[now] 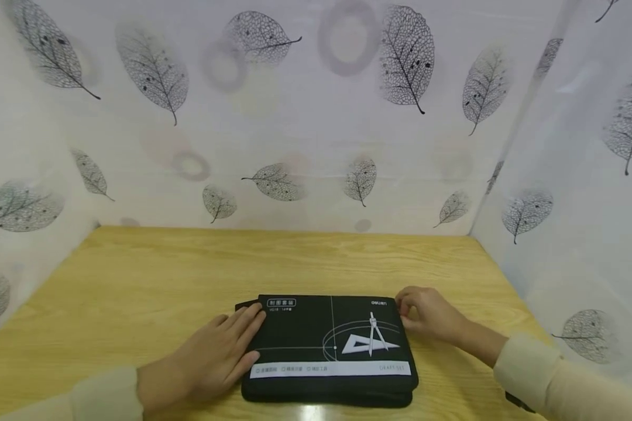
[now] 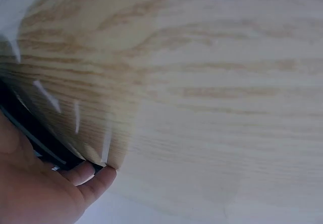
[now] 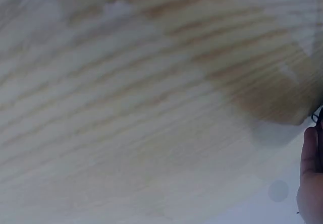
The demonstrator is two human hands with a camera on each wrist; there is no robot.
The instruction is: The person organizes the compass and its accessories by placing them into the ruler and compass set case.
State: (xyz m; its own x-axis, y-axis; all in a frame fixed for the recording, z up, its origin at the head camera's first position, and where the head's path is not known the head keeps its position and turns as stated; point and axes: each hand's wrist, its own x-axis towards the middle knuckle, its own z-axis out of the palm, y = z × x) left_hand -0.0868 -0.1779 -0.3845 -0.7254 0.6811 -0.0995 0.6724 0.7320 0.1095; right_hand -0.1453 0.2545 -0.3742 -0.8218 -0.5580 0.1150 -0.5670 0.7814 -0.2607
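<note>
A flat black drafting set case (image 1: 295, 327) lies on the table, its printed compass and set square on top and a white band along the near side. Its lettering appears upside down. My left hand (image 1: 213, 356) rests on the left edge, fingers extended over the cover. At the far right corner, my right hand (image 1: 434, 313) has curled fingers and pinches the case's edge. The left wrist view shows the left fingers (image 2: 98, 183) at the dark rim. In the right wrist view, a thin dark loop (image 3: 315, 117) sits by the right fingertips; the pinched part is mostly hidden.
The wood-grain table (image 1: 189, 263) extends behind and to both sides of the case. A pale leaf-print sheet (image 1: 316, 134) hangs along the back and both sides. Beneath the right sleeve (image 1: 526, 368) a small dark object (image 1: 517, 402) shows.
</note>
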